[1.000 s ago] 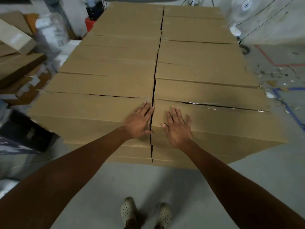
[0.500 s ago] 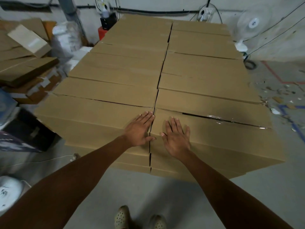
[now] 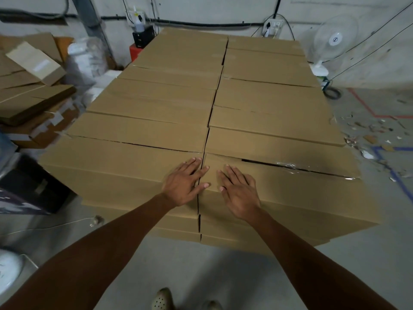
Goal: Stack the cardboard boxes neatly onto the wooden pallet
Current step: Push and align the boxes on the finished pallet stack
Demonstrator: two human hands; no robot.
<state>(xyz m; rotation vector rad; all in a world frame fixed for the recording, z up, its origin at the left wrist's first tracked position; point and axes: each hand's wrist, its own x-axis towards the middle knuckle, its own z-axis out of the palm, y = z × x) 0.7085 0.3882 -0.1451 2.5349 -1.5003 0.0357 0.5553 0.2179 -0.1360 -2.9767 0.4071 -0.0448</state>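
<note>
- Close to finished, seemingly: cardboard boxes (image 3: 156, 133) packed tight into one broad block, layer on layer.
- No sight of the wooden pallet; presumably hidden beneath the block, but cannot tell.
- Flat and palm down, the left hand (image 3: 183, 185) on the inner corner of the near-left box (image 3: 116, 157), fingers straight, thumb and one fingertip reaching across the middle gap (image 3: 206, 139); nothing held.
- Likewise flat, the right hand (image 3: 240, 191) on the near-right box (image 3: 301, 189), just beside that gap, fingers straight and slightly spread; nothing held.
- Reads as a final pressing or squaring-up of the front pair, not a lift.
- Left to do, at a guess: closing the narrow gap between columns, and perhaps resealing the taped seam (image 3: 297, 168) standing open on the near-right box.
- Counted across the top: two columns; roughly six rows deep in each, with flap seams and box edges hard to tell apart.
- On the front face: at least three layers, the lower two showing only as thin edges.
- Around the block: one pile of flattened cardboard (image 3: 33, 101) at the left, one loose box (image 3: 35, 63) on top of it, one white fan (image 3: 335, 41) at the far right, two shoes (image 3: 162, 299) at the bottom edge.
</note>
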